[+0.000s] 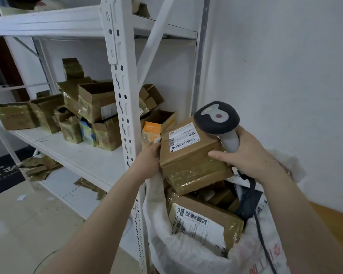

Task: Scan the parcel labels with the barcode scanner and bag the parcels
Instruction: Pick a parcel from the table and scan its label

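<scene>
A taped cardboard parcel (188, 153) with a white barcode label on top is held above the open mouth of a white woven bag (251, 252). My left hand (149, 155) grips the parcel's left side. My right hand (248, 153) holds the grey barcode scanner (216, 117) by its handle, and its thumb presses on the parcel's right edge. The scanner's dark head sits over the parcel's far right corner, and its black cable hangs down across the bag. Inside the bag lies another labelled parcel (202, 220) among several more.
A white metal shelf post (125, 95) stands just left of the bag. The middle shelf (77, 151) carries several cardboard boxes, some open, and an orange box (151, 128). Flattened cardboard lies on the lowest shelf. A white wall is to the right, tiled floor below left.
</scene>
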